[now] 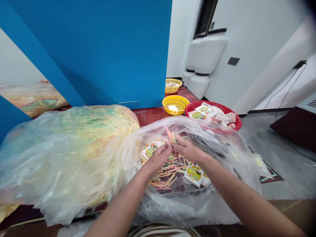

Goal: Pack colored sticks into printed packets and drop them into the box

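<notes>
Over the opened clear plastic bag, my left hand (pixel 160 157) and my right hand (pixel 185 149) meet with closed fingers. A small bundle of thin pink, orange and green sticks (pixel 170 134), straw-like in look, stands up between them. Both hands seem to grip its lower end, though the fingers partly hide it. Beneath them, many loose coloured sticks (pixel 164 179) lie scattered on the dark surface. One printed white and green packet (pixel 149 151) rests left of my hands. Another printed packet (pixel 194 175) lies under my right forearm, overlapping a further one.
A large clear bag (pixel 108 125) full of pale coloured sticks bulges at the left. Behind stand a red basket (pixel 239 122) heaped with packets, a yellow basket (pixel 184 102) and a farther yellow basket (pixel 176 86). A blue panel (pixel 118 52) rises at the back.
</notes>
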A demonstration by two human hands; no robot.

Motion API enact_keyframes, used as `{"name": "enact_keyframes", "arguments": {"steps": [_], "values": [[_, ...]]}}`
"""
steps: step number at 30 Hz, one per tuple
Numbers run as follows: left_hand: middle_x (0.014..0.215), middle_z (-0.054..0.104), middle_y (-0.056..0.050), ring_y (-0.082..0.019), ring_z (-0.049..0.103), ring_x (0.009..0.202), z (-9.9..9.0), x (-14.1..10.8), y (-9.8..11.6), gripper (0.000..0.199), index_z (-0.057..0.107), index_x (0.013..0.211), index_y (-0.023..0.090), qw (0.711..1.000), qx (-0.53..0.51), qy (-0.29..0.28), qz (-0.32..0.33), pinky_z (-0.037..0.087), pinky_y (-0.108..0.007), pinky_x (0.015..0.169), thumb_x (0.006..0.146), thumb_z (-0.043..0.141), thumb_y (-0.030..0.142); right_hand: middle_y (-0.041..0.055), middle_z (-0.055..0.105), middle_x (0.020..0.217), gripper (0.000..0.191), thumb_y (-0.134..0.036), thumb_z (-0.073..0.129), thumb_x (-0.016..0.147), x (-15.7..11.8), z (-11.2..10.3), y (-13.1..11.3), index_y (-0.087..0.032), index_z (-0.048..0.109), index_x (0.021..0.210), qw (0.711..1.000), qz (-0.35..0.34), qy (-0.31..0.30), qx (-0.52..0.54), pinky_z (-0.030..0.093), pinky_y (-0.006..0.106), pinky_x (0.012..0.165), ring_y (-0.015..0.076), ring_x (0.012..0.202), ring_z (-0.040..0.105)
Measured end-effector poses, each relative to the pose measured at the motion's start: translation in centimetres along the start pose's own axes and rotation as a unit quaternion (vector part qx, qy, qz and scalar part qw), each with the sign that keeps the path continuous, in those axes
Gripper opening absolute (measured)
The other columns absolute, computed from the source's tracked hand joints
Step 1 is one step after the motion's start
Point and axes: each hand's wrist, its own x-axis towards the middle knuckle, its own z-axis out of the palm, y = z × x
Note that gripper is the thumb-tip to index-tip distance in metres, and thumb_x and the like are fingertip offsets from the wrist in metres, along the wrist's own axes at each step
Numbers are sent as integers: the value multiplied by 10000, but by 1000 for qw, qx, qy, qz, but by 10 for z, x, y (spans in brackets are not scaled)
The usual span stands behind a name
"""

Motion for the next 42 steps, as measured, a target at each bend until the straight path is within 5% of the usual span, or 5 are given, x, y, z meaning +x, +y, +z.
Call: {"name": "enact_keyframes", "arguments": {"steps": [8,17,28,32,42], "values": [[655,633,-14,-122,578,570,19,9,1,282,565,772,128,925,-342,129,-101,434,-228,538,739,598,406,-73,495,599,716,-108,429,708,6,49,-13,-171,149,1364,993,110,-18,32,387,200,467,95,486,473],[718,646,-45,-163,638,709,-1,5,4,201,515,748,149,789,-567,179,-154,498,-343,715,887,396,233,53,592,725,182,-184,400,822,-18,48,-3,-167,556,729,965,-29,124,-231,426,262,665,149,684,537],[566,522,21,-104,492,542,-18,-13,0,234,482,696,162,988,-84,25,-127,418,-237,576,825,447,355,133,577,1001,210,-219,396,851,-27,11,-11,-147,567,948,930,-25,134,-341,425,341,813,217,958,522],[808,599,-18,-142,512,760,-13,-17,5,110,549,790,162,987,123,-103,-19,410,-269,746,777,455,219,159,548,1093,319,-248,321,901,-17,22,-28,-116,490,1136,943,-72,98,-309,412,367,871,229,1057,488],[804,585,-37,-159,499,739,-1,-11,7,170,532,834,134,974,203,-59,-86,413,-266,677,689,446,116,34,513,757,177,-45,437,767,-28,52,-17,-154,566,712,986,-1,101,-135,400,244,680,134,731,494]]}}
